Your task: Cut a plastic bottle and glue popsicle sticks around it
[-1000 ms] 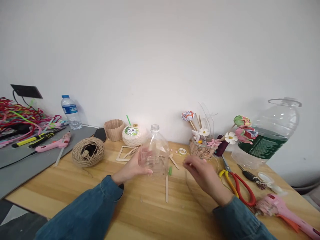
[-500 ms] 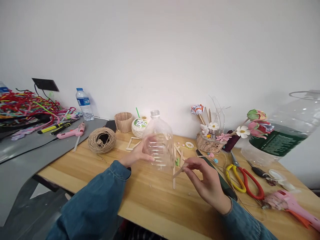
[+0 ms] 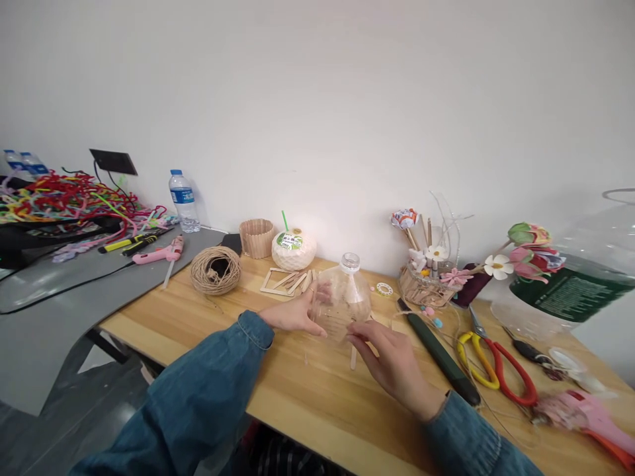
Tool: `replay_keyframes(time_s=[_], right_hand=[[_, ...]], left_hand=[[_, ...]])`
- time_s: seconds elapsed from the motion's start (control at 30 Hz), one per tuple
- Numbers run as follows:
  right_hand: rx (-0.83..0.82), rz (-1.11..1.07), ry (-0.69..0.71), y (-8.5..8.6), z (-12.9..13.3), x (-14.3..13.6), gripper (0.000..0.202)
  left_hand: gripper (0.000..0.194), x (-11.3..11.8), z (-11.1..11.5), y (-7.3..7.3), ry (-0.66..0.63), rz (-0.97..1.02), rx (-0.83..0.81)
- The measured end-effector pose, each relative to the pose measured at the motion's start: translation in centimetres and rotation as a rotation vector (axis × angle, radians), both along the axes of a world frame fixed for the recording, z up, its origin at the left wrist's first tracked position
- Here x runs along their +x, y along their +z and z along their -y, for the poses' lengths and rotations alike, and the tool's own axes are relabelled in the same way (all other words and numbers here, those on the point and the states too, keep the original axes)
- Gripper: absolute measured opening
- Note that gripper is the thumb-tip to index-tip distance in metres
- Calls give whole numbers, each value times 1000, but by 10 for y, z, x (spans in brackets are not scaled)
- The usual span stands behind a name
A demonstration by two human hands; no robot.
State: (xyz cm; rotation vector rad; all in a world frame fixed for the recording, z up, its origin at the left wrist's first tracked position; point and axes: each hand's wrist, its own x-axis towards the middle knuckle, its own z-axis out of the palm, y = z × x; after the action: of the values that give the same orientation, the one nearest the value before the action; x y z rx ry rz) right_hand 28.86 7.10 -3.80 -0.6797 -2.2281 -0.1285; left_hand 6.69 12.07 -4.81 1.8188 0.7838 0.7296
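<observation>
Leaned the clear bottle since the earlier frame, tilting its long axis slightly rightward between both hands, clasped it in the nearer left hand, and brought the right hand to its lower right, with any pinch impossible to tell.

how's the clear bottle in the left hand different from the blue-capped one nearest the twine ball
The clear bottle is uncapped; the blue-capped bottle is closed. The clear bottle shows no label, while the blue-capped bottle wears a blue one. The clear bottle is gripped by the left hand; the blue-capped bottle stands untouched on the gray surface. Both are see-through, with a narrow neck.
</observation>
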Motion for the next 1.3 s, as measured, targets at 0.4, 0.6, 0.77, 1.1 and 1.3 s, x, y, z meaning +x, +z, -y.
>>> replay_keyframes(time_s=[0.4, 0.6, 0.77, 1.1, 1.3], right_hand=[[257, 164, -34, -12, -4, 0, 21], [315, 33, -200, -21, -7, -6, 20], [272, -125, -290, -29, -8, -10, 54], [-61, -140, -261, -23, -15, -11, 95], [-161, -111, -243, -23, -18, -7, 96]], left_hand=[[100, -1, -2, -3, -6, 9, 49], [101, -3, -4, -6, -18, 5, 61], [105, -4, -6, -11, -25, 10, 83], [101, -4, -5, -10, -26, 3, 77], [104, -3, -2, -3, 0, -47, 94]])
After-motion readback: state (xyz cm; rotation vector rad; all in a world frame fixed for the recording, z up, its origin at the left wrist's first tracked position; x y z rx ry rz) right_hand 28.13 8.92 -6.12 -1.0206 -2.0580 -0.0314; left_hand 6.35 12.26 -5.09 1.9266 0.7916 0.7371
